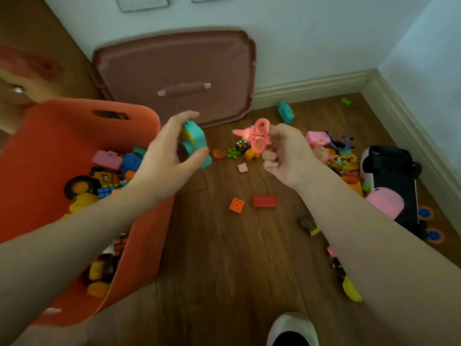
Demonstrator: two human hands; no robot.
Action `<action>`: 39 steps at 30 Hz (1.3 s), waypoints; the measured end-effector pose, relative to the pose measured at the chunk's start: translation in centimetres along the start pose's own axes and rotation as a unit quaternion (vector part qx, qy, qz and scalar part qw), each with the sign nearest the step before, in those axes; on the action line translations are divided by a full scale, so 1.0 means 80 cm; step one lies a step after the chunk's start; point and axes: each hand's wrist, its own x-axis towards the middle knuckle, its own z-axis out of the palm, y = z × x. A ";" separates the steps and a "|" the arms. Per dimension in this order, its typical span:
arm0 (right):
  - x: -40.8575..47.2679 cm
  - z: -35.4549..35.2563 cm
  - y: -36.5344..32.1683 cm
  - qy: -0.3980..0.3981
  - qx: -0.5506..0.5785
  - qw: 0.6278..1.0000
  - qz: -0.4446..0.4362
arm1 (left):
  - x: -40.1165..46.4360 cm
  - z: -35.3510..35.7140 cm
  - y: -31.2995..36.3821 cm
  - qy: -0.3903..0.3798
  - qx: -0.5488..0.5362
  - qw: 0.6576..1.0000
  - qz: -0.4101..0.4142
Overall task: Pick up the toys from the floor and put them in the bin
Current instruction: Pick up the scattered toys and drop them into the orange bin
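My left hand (166, 156) grips a teal toy block (195, 143) just past the right rim of the orange bin (139, 248), which holds several toys. My right hand (287, 153) is closed on a pink plastic scissors-like toy (258, 137), held above the wooden floor. On the floor lie an orange brick (236, 205), a red brick (264, 201), a small pink tile (242, 168), a little cube puzzle (242, 144) and another teal block (286, 112).
The bin's brown lid (179, 63) leans against the wall behind. A pile of colourful toys (336, 153) and a black-and-white toy car (391, 181) lie at the right near the skirting board. A yellow toy (350, 290) lies under my right forearm. My shoe (291, 325) is at the bottom.
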 end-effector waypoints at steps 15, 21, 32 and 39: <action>-0.053 0.231 0.052 -0.152 -0.176 0.971 0.046 | -0.059 -0.126 -0.124 -0.065 0.268 0.927 -0.253; -0.042 0.208 0.042 -0.078 -0.169 0.982 -0.027 | -0.062 -0.121 -0.080 0.085 0.149 0.985 0.023; 0.031 0.011 0.064 0.136 -0.403 0.902 -0.073 | -0.051 0.013 -0.019 -0.107 0.088 0.984 0.115; 0.072 -0.095 0.108 -0.006 -0.691 0.719 -0.071 | -0.036 0.119 -0.041 -0.230 0.130 0.963 -0.058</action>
